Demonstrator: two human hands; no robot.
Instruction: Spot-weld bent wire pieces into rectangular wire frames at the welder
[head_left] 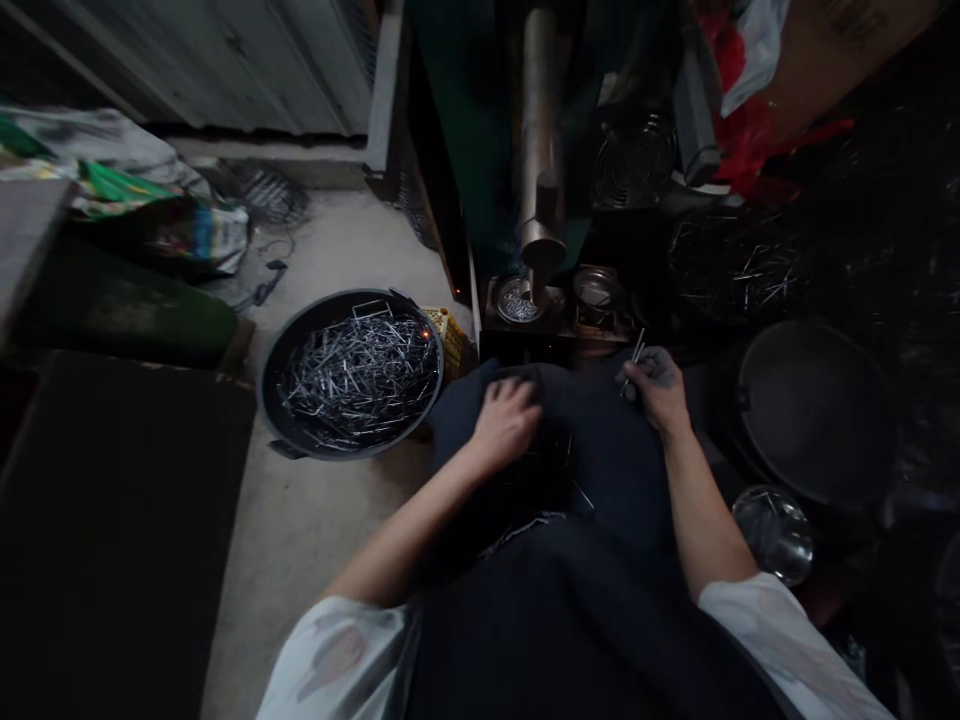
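My right hand (658, 388) is closed in a pinch over my right knee, and a thin bent metal wire piece (638, 347) sticks up from its fingertips. Dark smudges mark those fingers. Above my lap is my left hand (510, 425), smeared by motion; its fingers look bent, but whether they hold anything is hidden. A few thin wires (583, 495) lie on the dark cloth of my lap. Left of my knees stands a round black tub (270, 425) heaped with shiny bent wire pieces (360, 375).
Ahead is a machine with a metal cylinder (543, 150) above a small dish (517, 303) of tiny metal bits. To the right are a large dark round container (817, 410) and a shiny metal bowl (774, 535). A yellow crate (448, 340) sits behind the tub.
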